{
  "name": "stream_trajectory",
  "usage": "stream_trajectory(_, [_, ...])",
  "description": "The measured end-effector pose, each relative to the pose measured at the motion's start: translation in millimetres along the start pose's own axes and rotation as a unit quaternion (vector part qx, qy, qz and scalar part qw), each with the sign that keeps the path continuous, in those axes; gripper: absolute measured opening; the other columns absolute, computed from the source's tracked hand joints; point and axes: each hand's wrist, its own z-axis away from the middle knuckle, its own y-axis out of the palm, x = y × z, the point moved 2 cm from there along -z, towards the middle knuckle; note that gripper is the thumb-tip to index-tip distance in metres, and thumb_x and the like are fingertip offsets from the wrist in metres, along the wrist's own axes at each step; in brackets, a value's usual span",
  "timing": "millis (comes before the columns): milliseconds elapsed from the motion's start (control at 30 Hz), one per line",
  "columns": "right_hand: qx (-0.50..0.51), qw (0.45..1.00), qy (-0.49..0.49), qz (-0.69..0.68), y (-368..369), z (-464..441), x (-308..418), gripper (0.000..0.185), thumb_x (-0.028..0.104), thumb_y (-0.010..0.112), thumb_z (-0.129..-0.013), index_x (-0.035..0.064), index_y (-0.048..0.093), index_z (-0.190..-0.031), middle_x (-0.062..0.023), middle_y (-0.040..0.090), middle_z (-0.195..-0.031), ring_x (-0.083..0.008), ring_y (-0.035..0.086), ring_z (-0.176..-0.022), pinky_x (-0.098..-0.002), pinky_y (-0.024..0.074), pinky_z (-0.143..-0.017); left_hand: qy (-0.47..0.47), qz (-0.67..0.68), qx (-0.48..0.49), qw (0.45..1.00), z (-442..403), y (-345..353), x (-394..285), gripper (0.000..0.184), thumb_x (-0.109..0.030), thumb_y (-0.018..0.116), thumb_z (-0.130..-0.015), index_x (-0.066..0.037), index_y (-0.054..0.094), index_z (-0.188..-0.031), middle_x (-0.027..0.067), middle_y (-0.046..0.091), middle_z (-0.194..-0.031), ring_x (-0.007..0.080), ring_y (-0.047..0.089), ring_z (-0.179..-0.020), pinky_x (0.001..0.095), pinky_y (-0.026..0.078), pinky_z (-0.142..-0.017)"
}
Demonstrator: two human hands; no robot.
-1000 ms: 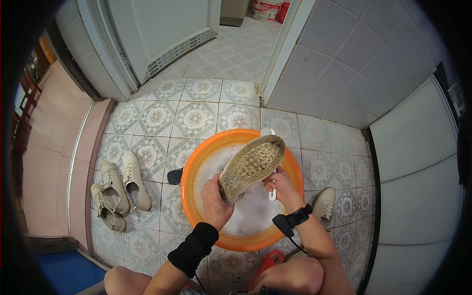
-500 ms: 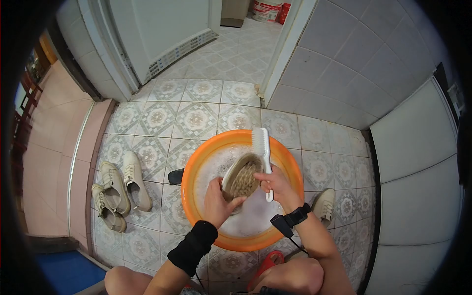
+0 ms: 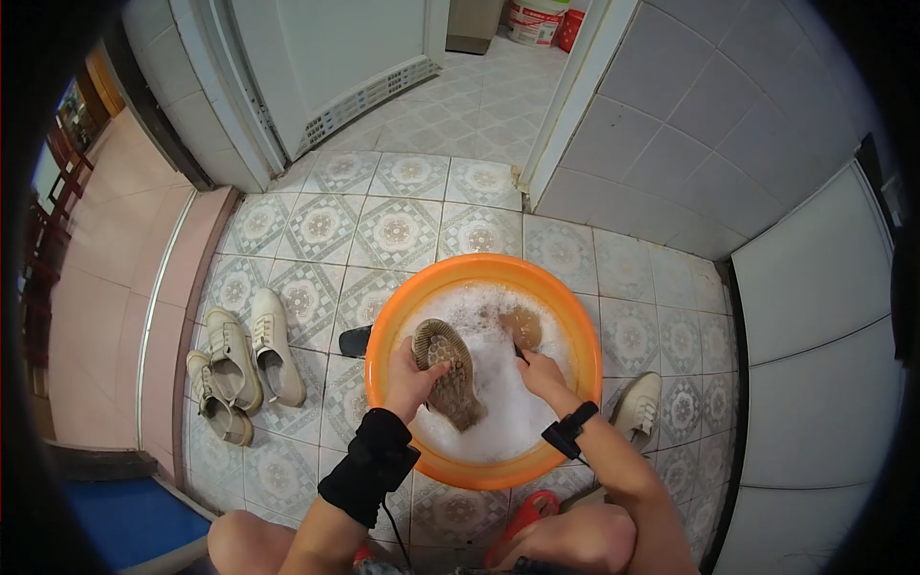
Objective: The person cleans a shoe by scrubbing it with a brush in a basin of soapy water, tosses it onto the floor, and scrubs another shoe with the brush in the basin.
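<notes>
An orange basin (image 3: pixel 380 316) full of white suds (image 3: pixel 508 402) sits on the tiled floor between my feet. My left hand (image 3: pixel 410 379) grips a wet shoe (image 3: pixel 447 369) over the left side of the suds, its brown patterned sole facing up and its thumb-side edge under my thumb. Low at the suds on the right, my right hand (image 3: pixel 542 372) is closed, its fingers wrapped round the scrub brush, which is almost wholly hidden. Just beyond those fingers a tan patch (image 3: pixel 521 326) shows through the foam; I cannot tell what it is.
Three pale shoes stand left of the basin, one being a slip-style canvas shoe (image 3: pixel 278 345). Another pale shoe (image 3: pixel 637 407) lies on the right. A dark object (image 3: pixel 355 342) touches the basin's left side. A red slipper (image 3: pixel 530 511) is below. A door (image 3: pixel 335 67) stands ahead.
My right hand has lowered the white brush from above the basin into the suds. The shoe in my left hand has turned and moved left, away from the brush, showing its whole sole.
</notes>
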Motion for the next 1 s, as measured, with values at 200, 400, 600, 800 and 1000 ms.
stream_trajectory(200, [-0.133,0.958,-0.17,-0.191,-58.1,70.3,111.2,0.042,0.029,0.048,-0.086,0.0226,0.043,-0.127,-0.0183,0.062,-0.084,-0.035,0.06,-0.072,-0.0427,0.0463,-0.063,-0.009,-0.044,0.002,0.999,-10.2,-2.7,19.9,0.048,0.008,0.064,-0.069,-0.004,0.047,-0.113,0.0046,0.057,-0.103,0.0153,0.055,-0.095,0.0295,0.045,-0.083])
stream_trajectory(400, [-0.175,0.945,-0.274,0.003,-33.5,70.9,106.8,0.048,0.023,0.052,-0.086,0.0286,0.037,-0.131,-0.0135,0.052,-0.057,-0.0308,0.054,-0.049,-0.0404,0.0437,-0.048,-0.021,0.062,0.01,0.998,0.6,3.3,8.3,0.049,0.009,0.061,-0.067,-0.004,0.048,-0.112,0.0049,0.057,-0.103,0.0168,0.055,-0.094,0.0294,0.044,-0.082])
stream_trajectory(600, [-0.167,0.951,-0.258,-0.037,-36.8,63.9,91.0,0.046,0.027,0.05,-0.086,0.0297,0.038,-0.131,-0.0137,0.05,-0.052,-0.0315,0.053,-0.047,-0.0398,0.0441,-0.046,-0.046,0.106,0.022,0.993,-2.9,-8.7,11.4,0.049,0.01,0.06,-0.068,-0.004,0.047,-0.113,0.0049,0.057,-0.103,0.0151,0.055,-0.094,0.0291,0.044,-0.082])
stream_trajectory(800, [-0.169,0.938,-0.301,0.034,-30.7,79.4,125.5,0.047,0.022,0.051,-0.086,0.0289,0.038,-0.13,-0.0145,0.057,-0.062,-0.0316,0.056,-0.053,-0.0412,0.0452,-0.05,-0.043,0.021,-0.012,0.999,1.1,-0.5,10.8,0.044,0.011,0.061,-0.069,-0.003,0.048,-0.109,0.0046,0.058,-0.098,0.0144,0.057,-0.088,0.0287,0.046,-0.079])
stream_trajectory(1000, [-0.152,0.97,-0.189,-0.018,-47.1,54.8,98.3,0.043,0.027,0.047,-0.088,0.0293,0.039,-0.13,-0.0147,0.051,-0.053,-0.0323,0.054,-0.048,-0.0411,0.0446,-0.046,0.006,0.066,0.044,0.997,-4.6,-0.5,7.8,0.054,0.014,0.057,-0.069,-0.003,0.043,-0.118,0.0061,0.055,-0.108,0.0168,0.055,-0.099,0.0312,0.044,-0.087])
